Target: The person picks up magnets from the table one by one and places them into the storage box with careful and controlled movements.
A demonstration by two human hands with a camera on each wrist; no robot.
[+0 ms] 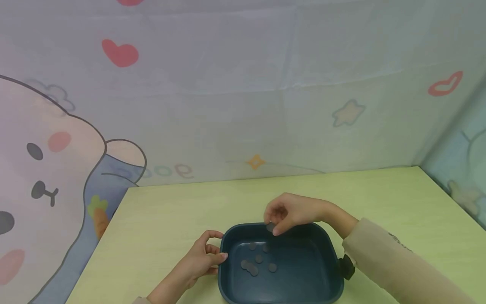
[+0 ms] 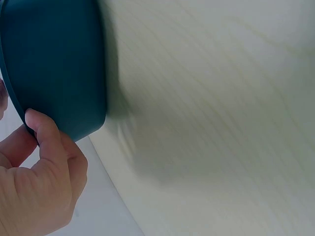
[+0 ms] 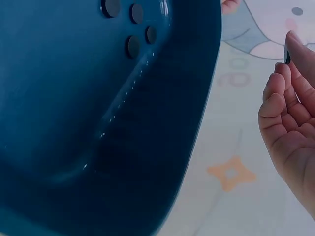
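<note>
A dark blue rectangular pan (image 1: 300, 291) with rounded corners stands on the table in the head view. My left hand (image 1: 205, 256) grips its left rim, thumb over the edge and fingers outside; the left wrist view shows this hand (image 2: 47, 172) pinching the rim. Above the far rim, my right hand (image 1: 294, 211) pinches a small dark round disc (image 1: 271, 226) between thumb and fingertips. In the right wrist view the disc (image 3: 288, 55) appears nearly edge-on. Several similar discs (image 1: 272, 267) lie on the pan's floor toward the left, a few touching or overlapping.
A black handle-like part (image 1: 346, 267) sticks out at the pan's right side, partly behind the right sleeve (image 1: 395, 261). The pale yellow-green table (image 1: 182, 211) extends around the pan. A printed cloth (image 1: 228, 105) hangs behind it, and another (image 1: 471, 156) at the right.
</note>
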